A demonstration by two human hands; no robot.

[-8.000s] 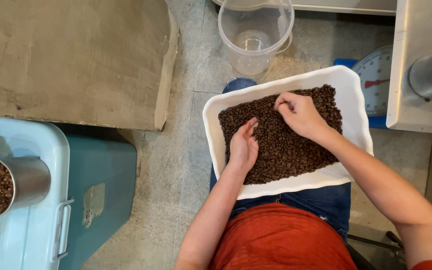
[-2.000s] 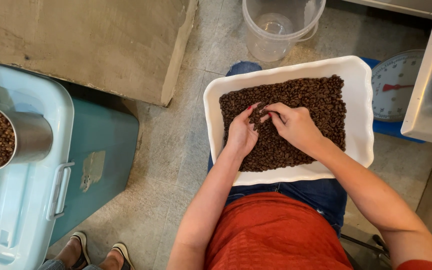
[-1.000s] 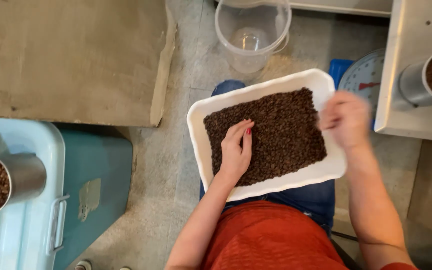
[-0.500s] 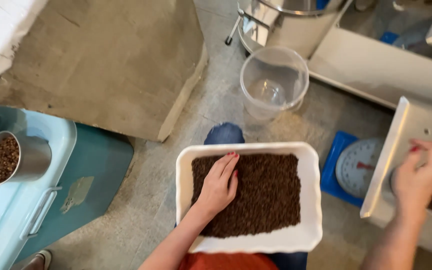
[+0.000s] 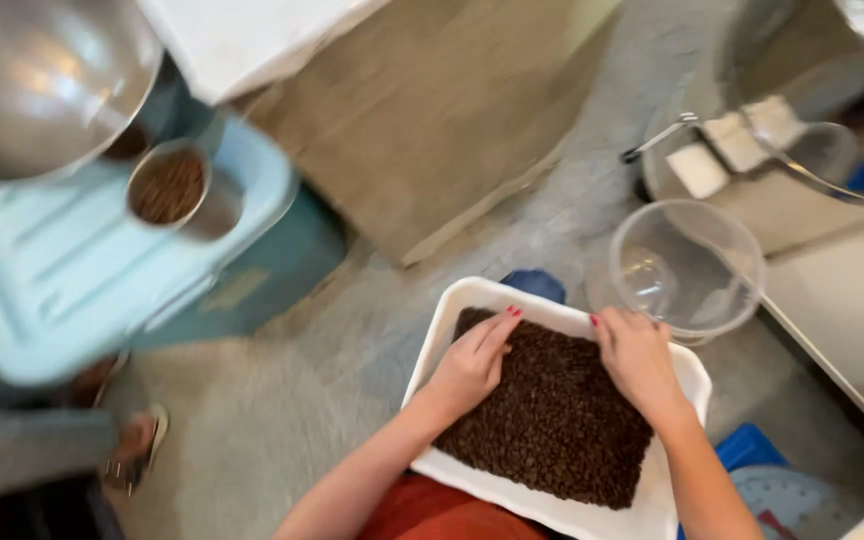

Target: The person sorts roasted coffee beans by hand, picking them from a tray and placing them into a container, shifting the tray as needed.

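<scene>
A white rectangular tray (image 5: 452, 310) lies on my lap, filled with dark brown coffee beans (image 5: 552, 430). My left hand (image 5: 472, 362) rests flat on the beans at the tray's left side, fingers together and stretched toward the far rim. At the far right part of the tray, my right hand (image 5: 637, 358) lies palm down on the beans, fingers reaching the rim. Neither hand grips anything that I can see.
A clear plastic jug (image 5: 687, 268) stands on the grey floor just past the tray. A light blue cooler (image 5: 72, 290) at left bears a metal cup of beans (image 5: 177, 190); a steel bowl (image 5: 37, 80) is above it. Another person's sandalled foot (image 5: 132, 440) is at lower left.
My right hand came back from the steel counter at the right and now lies on the beans. The view has swung left and tilted; the left hand stayed on the beans.
</scene>
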